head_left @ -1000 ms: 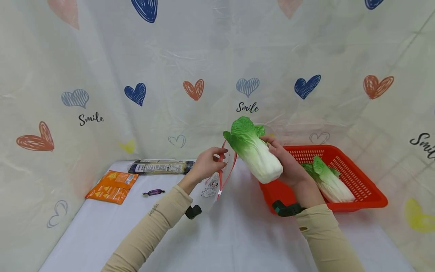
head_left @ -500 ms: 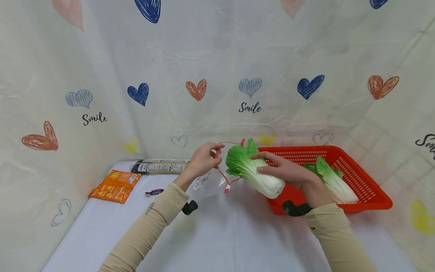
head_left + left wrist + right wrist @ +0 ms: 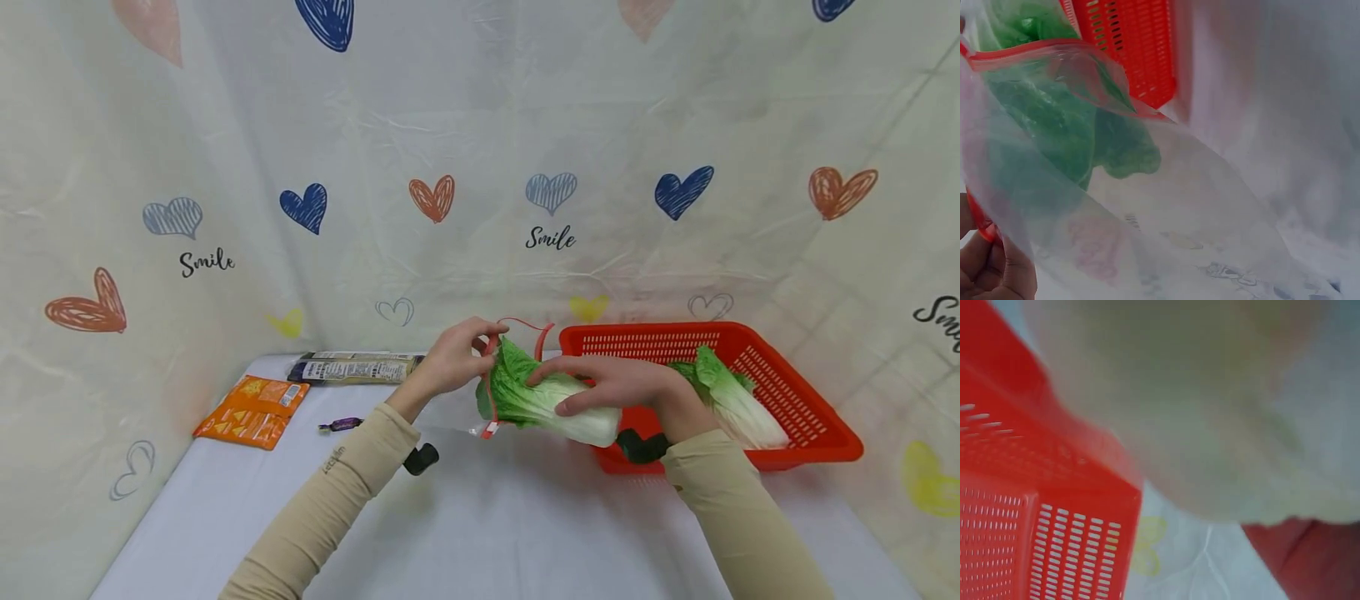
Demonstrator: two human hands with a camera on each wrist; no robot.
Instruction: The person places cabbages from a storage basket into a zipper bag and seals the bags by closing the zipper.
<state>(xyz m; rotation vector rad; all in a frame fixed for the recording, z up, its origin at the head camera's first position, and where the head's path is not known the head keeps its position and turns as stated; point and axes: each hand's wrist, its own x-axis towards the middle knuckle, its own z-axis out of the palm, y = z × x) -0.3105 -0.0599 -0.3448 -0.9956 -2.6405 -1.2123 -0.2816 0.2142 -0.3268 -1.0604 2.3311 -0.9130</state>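
Observation:
My left hand (image 3: 453, 360) pinches the red edge strip of a clear plastic zip bag (image 3: 1210, 181), just left of the basket. From the right, my right hand (image 3: 630, 385) grips a napa cabbage (image 3: 573, 408), thumb and fingers spread over its side. The cabbage lies nearly level, leafy green end to the left and white base to the right. In the left wrist view its leaves show through the film, inside the bag's red-edged mouth. A blurred white cabbage base (image 3: 1210, 437) fills much of the right wrist view.
A red slotted basket (image 3: 817, 425) stands at the right with another napa cabbage (image 3: 738, 408) in it. To the left lie an orange snack bag (image 3: 253, 411), a purple-wrapped candy (image 3: 341, 424) and a long dark labelled packet (image 3: 352, 369). A heart-printed curtain (image 3: 480, 167) rises behind the table.
The cabbage has come down and left, tipping from a steep slant to nearly level, and its leaves have entered the bag mouth. The left hand keeps its pinch on the strip.

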